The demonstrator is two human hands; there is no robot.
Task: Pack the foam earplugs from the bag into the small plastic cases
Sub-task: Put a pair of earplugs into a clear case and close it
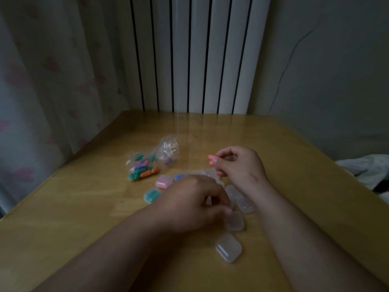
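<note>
Right hand (237,165) is pinching pink earplugs (211,160) aloft, ready for loading; left hand (189,203) is curling onto the clear cases (234,221), grip unclear, presumably fetching one. Earplug bag (143,167) is lying at ten o'clock.

- Hands: two, both bare.
- Left hand (189,205): shown in soft focus. Its fine surface detail cannot be read.
- Right hand (237,163): sharper, with knuckles and finger creases visible.
- Thumbnail (214,160): on the right hand. Short and pale, with a rounded tip.
- Mark (253,177): a short, thin, dark line on the back of the right hand, close to the wrist. Scratch or crease cannot be told.
- Left forearm (117,245): bare along its whole visible length, down to the lower frame edge.
- Right forearm (294,228): bare likewise, with a smooth surface.
- Light: dim, so skin texture on both forearms is indistinct.
</note>
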